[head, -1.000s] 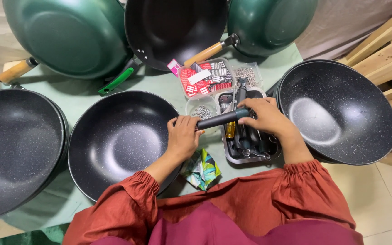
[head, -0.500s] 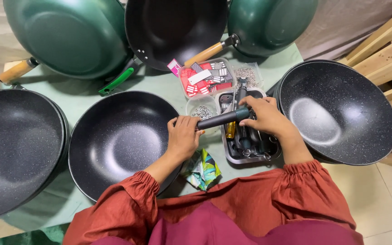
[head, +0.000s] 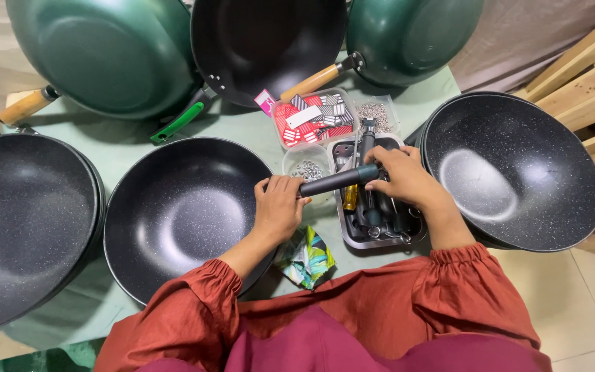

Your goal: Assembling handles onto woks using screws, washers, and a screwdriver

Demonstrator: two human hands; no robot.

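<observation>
Both hands are gripping a dark pan handle point(head: 335, 180): left hand point(head: 278, 207) closing around its near end beside the black wok point(head: 180, 213), right hand point(head: 404, 178) holding it above the metal tray point(head: 380, 238).

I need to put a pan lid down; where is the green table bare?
Only small patches: the green tablecloth between the upturned green wok and the black speckled wok. Around the steel tool tray it is crowded.

green-covered table point(head: 125, 141), pale tiled floor point(head: 590, 296), wooden slats point(head: 590, 65).
</observation>
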